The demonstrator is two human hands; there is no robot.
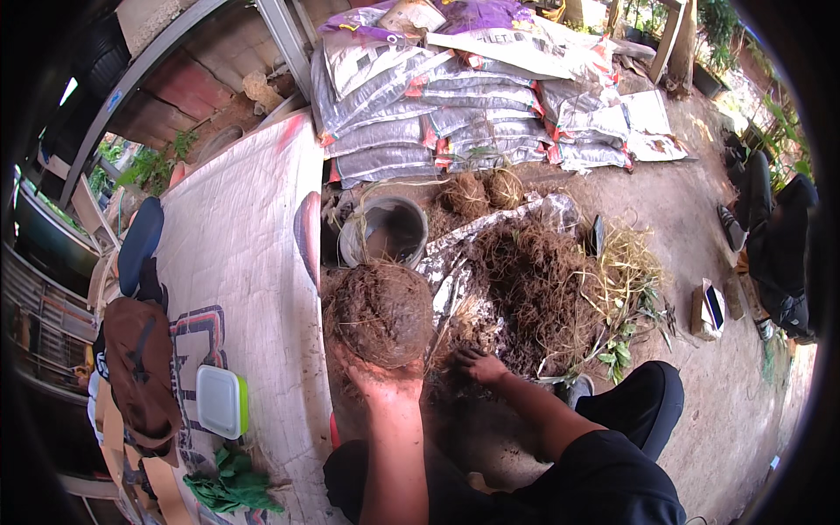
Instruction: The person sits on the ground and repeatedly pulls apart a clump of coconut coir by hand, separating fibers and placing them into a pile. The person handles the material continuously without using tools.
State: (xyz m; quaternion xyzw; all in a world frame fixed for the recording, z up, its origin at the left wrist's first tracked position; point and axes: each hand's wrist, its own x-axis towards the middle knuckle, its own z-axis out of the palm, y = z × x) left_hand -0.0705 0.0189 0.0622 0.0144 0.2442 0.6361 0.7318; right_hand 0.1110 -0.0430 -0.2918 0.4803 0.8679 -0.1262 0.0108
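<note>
My left hand (387, 380) holds up a large round ball of brown soil and fibrous roots (384, 312), its palm and fingers under the lower side. To the right of it, my right hand (482, 366) reaches down with spread, soil-darkened fingers. The hand is over loose dark soil at the near edge of a heap of root fibre and soil (531, 289); whether the fingertips grip any of it I cannot tell. Just beyond the ball stands a grey plastic bucket (417, 213) with murky brown liquid inside.
Two smaller root balls (467, 195) lie behind the bucket, before stacked silver sacks (485, 105). Straw and green leaves (627, 282) border the heap. On the left, a white-covered surface (249, 262) carries a brown bag (139, 367), a lidded box (220, 401) and green cloth (233, 484). A phone (714, 307) sits far right.
</note>
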